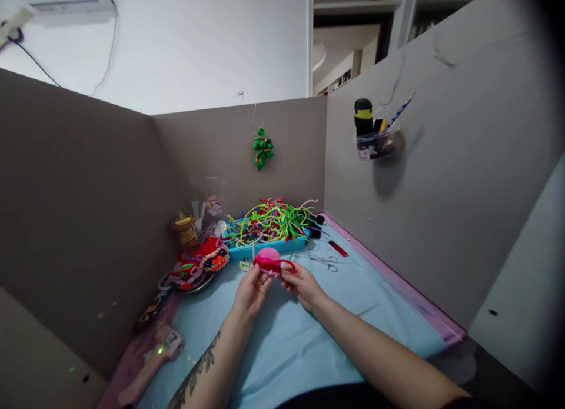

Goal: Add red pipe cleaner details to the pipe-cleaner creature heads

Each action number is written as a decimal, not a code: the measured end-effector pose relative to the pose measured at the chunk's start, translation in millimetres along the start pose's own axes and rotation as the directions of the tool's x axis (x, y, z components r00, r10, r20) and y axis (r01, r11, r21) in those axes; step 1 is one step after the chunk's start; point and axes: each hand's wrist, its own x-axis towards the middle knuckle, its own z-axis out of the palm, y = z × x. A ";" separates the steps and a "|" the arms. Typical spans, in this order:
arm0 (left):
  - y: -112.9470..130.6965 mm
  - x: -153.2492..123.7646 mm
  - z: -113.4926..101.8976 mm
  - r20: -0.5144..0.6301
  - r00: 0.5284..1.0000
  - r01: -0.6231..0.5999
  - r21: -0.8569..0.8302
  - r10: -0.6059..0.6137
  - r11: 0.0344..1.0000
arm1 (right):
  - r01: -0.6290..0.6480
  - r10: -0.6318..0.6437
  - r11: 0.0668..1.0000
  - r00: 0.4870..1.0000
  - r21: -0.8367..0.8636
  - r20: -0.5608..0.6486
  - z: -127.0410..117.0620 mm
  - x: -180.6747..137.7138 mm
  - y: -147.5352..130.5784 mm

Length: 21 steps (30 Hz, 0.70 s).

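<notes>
A rounded craft piece [268,256], pink on top and dark red below, is held above the blue cloth in front of me. My left hand [252,290] pinches its lower left edge between thumb and fingers. At its right side a fuzzy red strand, like a pipe cleaner [289,264], sticks out and curves. Closed on that strand is my right hand [304,286]. How the strand joins the piece is too small to make out. Just behind the piece stands a blue tray [282,245] heaped with many-coloured pipe cleaners [278,220].
Scissors [329,263] and a red strip [338,248] lie right of my hands. Finished-looking fuzzy crafts [198,265] fill a dish on the left. A pink glue-gun-like tool [163,350] with a green light lies front left. Grey panels [247,117] enclose the table; a cup of tools [373,141] hangs right.
</notes>
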 end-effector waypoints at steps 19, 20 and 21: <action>-3.3 -5.7 4.9 0.051 0.998 0.019 0.049 -0.022 0.999 | 0.129 -0.133 0.989 0.990 -0.077 -0.050 -2.6 2.1 6.3; -3.4 -6.3 5.7 0.059 0.998 0.018 0.062 -0.022 0.998 | 0.143 -0.146 0.986 0.989 -0.087 -0.034 -2.1 1.9 6.9; -3.6 -6.6 6.1 0.068 0.997 0.015 0.075 -0.020 0.997 | 0.158 -0.161 0.982 0.987 -0.100 -0.020 -1.8 1.9 7.2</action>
